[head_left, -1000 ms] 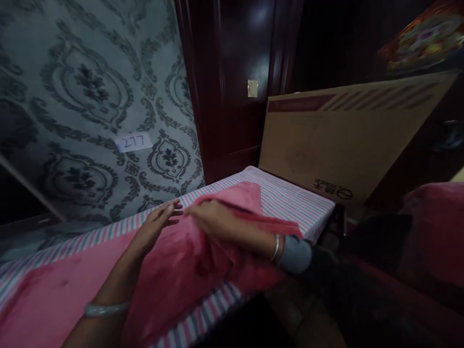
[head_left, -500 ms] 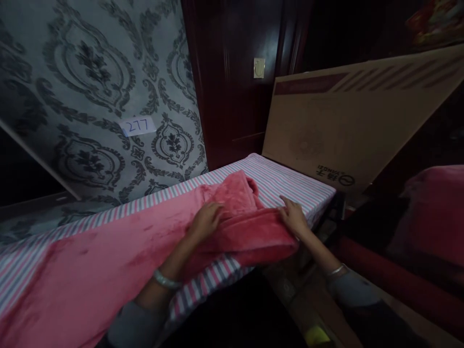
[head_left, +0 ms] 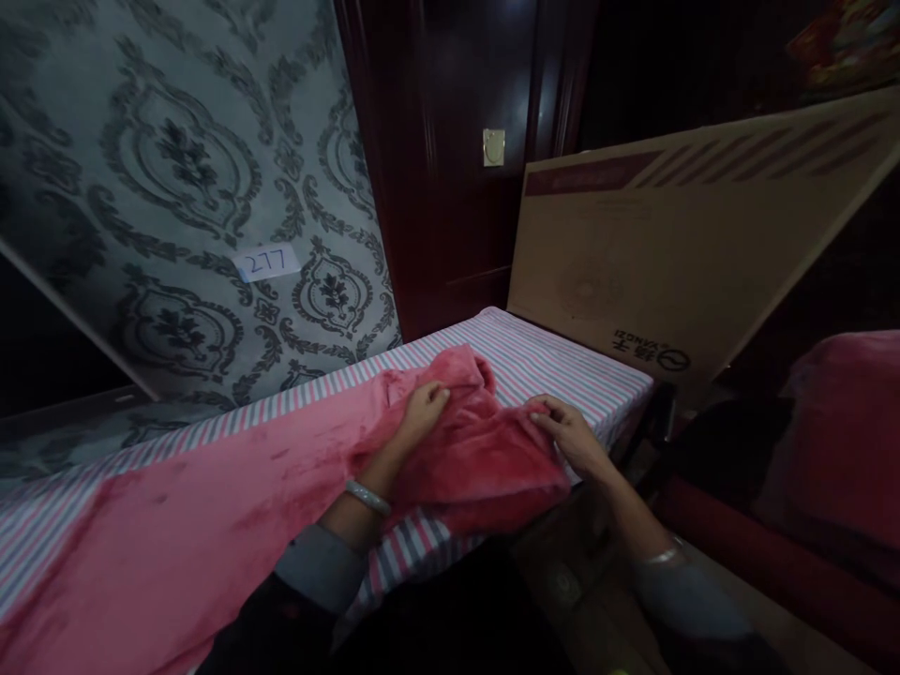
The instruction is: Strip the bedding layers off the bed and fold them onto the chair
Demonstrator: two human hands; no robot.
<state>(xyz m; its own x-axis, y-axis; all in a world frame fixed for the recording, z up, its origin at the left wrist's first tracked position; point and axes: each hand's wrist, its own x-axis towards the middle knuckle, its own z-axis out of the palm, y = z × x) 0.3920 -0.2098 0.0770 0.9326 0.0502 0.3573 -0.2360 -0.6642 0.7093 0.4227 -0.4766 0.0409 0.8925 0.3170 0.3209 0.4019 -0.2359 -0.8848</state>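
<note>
A pink fleece blanket (head_left: 211,525) lies along a bed covered with a pink, white and grey striped sheet (head_left: 562,361). Its right end is bunched into folds near the bed's corner. My left hand (head_left: 422,412) rests on the far side of that bunch, fingers curled into the fleece. At the near right edge of the bunch my right hand (head_left: 573,433) pinches the fabric. Each wrist wears a bangle.
A large flat cardboard box (head_left: 675,253) leans against the dark wooden door (head_left: 457,187) behind the bed's corner. Patterned grey wallpaper with a "277" label (head_left: 265,262) runs along the far side. More pink cloth (head_left: 844,422) lies at the right.
My right hand drew back from across the blanket to its right edge and now pinches it. The left hand moved onto the bunched end, and the folds are gathered closer together.
</note>
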